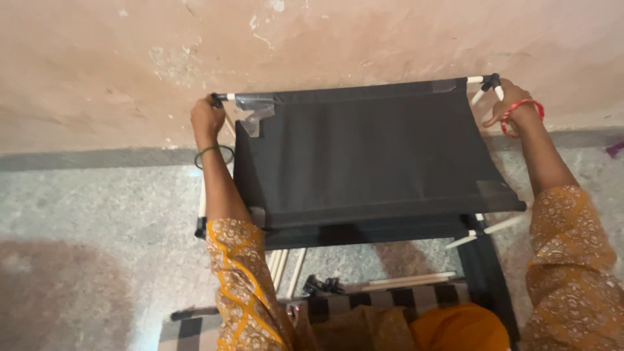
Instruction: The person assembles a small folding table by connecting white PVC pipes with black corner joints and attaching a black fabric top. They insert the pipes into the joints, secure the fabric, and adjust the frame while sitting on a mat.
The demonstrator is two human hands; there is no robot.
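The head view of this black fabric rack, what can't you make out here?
- Left hand: its fingers wrap the far left corner, hiding the joint there.
- Right hand: it covers part of the far right corner connector.
- Lower shelf: mostly hidden under the black fabric panel.
- Loose white rods: partly hidden behind the left sleeve.

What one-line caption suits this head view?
Both hands, left and right, grip the far corners of a dark fabric shelf beside a wall.
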